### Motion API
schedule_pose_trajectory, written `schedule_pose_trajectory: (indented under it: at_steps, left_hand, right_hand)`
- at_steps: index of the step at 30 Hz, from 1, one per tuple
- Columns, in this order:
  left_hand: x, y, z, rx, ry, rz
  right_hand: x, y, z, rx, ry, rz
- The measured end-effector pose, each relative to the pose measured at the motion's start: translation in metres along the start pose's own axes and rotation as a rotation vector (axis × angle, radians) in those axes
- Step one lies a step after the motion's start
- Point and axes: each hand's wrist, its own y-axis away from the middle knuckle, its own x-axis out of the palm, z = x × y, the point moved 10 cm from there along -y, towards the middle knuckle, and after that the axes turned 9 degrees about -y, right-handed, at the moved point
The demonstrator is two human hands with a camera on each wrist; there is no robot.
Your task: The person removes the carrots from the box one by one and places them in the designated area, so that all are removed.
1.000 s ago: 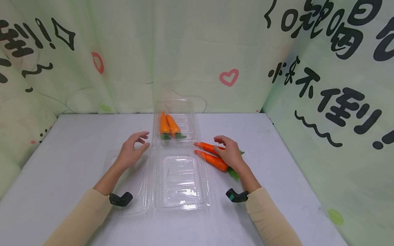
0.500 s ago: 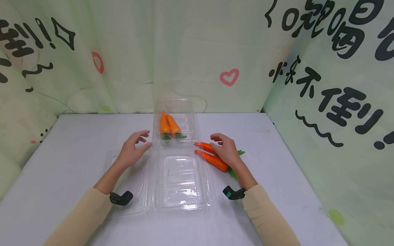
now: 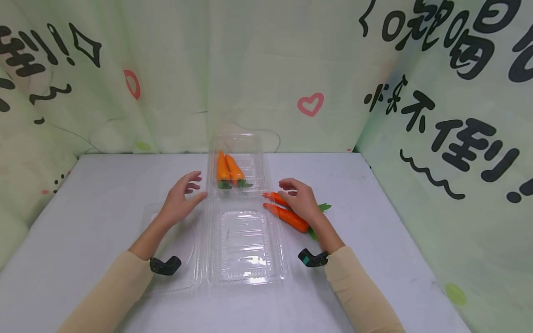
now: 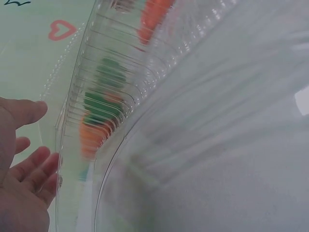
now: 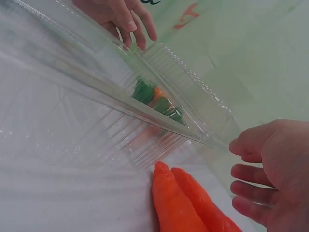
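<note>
My left hand (image 3: 181, 201) hovers with fingers apart, left of the clear plastic clamshell boxes, holding nothing. My right hand (image 3: 303, 201) is over two deep-orange carrots (image 3: 291, 218), fingers loosely bent and thumb apart; in the right wrist view nothing lies between its fingers (image 5: 251, 193). The carrots lie side by side at the box's right edge, partly hidden by that hand in the head view. Two lighter orange carrots (image 3: 236, 169) with green tops lie in the far clear box (image 3: 256, 162). Before me sits a clear box (image 3: 245, 245) with its lid (image 3: 176, 263) spread to the left.
A white-covered table (image 3: 104, 208) carries everything. Pale green curtains (image 3: 258, 69) with black lettering and a red heart (image 3: 310, 104) stand behind and along the sides. Each wrist wears a black camera band (image 3: 165, 266).
My right hand has shifted left and slightly away from me over the deep-orange carrots. My left hand has moved slightly forward. The carrots and boxes stay where they were.
</note>
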Motion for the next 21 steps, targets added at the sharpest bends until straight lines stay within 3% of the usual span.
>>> schedule_pose_trajectory:
  at_steps: [7,10,17,21]
  left_hand:
    - [-0.021,0.011,-0.045,0.034,0.041,0.031]
    - [-0.026,0.013,-0.055,0.043,0.077,0.041]
    - [-0.003,-0.005,-0.016,0.005,-0.053,0.034]
    - [0.002,-0.012,-0.005,0.004,-0.038,0.023]
  right_hand:
    - [0.007,-0.004,0.003,0.009,-0.026,0.038]
    - [0.008,-0.006,0.004,0.004,-0.024,0.033]
    - [0.012,-0.012,0.007,-0.012,-0.037,0.041]
    - [0.016,-0.014,0.008,-0.006,-0.057,0.064]
